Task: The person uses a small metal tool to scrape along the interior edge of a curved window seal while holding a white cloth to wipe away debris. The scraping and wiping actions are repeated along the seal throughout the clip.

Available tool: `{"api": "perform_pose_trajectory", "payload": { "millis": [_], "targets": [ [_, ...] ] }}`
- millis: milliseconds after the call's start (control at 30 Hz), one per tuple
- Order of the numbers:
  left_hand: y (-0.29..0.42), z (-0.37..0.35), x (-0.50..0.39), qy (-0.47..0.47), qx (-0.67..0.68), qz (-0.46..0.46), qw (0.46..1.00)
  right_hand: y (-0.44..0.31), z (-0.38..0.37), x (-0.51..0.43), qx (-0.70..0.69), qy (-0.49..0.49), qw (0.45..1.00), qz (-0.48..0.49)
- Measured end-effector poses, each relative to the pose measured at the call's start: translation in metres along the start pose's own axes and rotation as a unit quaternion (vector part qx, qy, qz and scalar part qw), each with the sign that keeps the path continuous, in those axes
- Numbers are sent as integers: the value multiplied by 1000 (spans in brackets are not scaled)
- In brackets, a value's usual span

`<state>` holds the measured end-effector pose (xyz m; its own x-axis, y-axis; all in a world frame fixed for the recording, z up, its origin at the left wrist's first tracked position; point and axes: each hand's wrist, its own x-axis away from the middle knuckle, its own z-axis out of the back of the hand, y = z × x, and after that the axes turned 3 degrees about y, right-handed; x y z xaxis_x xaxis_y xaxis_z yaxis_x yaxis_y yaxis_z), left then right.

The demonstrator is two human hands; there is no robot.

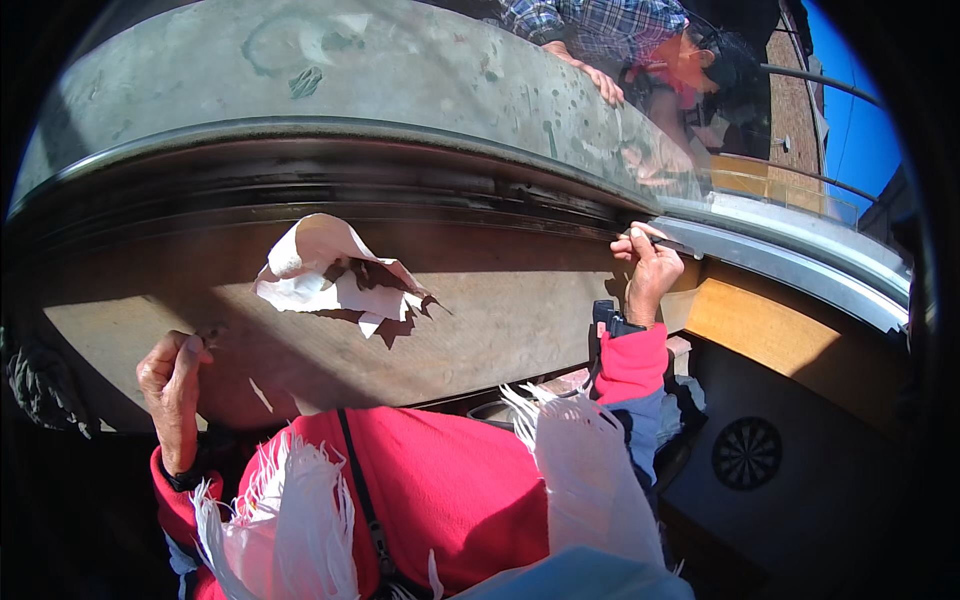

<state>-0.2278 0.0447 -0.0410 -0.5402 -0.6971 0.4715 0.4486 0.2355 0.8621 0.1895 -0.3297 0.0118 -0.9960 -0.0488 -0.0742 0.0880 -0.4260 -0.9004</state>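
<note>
My right hand (651, 271) grips a thin, dark tool (673, 244) at the right end of the sliding-window track (420, 196). The fingers hide much of the tool, so its exact kind is unclear. Over the left part of the wooden windowsill (480, 322), my left hand (171, 375) pinches a small, blurred greyish scrap (213, 331) between thumb and forefinger. A crumpled sheet of white paper (319, 289) lies on the sill between my hands, with dark dirt (352, 274) in its fold.
Beyond the glass is a stained grey outer ledge (420, 67). Another person (607, 30) leans there, one hand (600, 81) on its edge. A grey rag (45, 382) hangs at far left. Below right are a wooden panel (757, 322) and a dartboard (746, 453).
</note>
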Motion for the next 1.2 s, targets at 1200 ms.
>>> {"api": "perform_pose_trajectory", "payload": {
  "millis": [1200],
  "targets": [
    [0,0,-1,-7,15,-15,1000,-18,-15,17,-57,-28,997,-33]
  ]
}}
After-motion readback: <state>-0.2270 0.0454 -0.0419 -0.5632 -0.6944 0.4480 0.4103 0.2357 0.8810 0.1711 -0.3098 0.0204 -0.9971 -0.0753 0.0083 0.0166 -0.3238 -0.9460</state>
